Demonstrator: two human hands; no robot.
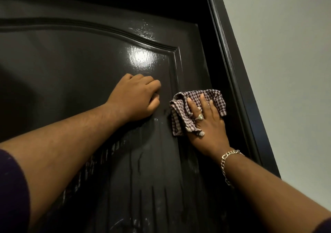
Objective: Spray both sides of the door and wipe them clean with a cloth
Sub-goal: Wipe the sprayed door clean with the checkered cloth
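- Resting on the dark door, the left hand has its fingers curled into a fist and holds nothing.
- Just right of these knuckles, the checked cloth lies under the straight, spread fingers of the right hand, pressed flat on the door.
- Wet streaks run down below both hands.

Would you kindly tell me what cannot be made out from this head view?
- Door: its far side, and its lower part, cut by the bottom edge.
- Spray bottle: not in view.
- Left hand: curled fingertips hidden beneath it.
- Cloth: partly hidden under the right hand.
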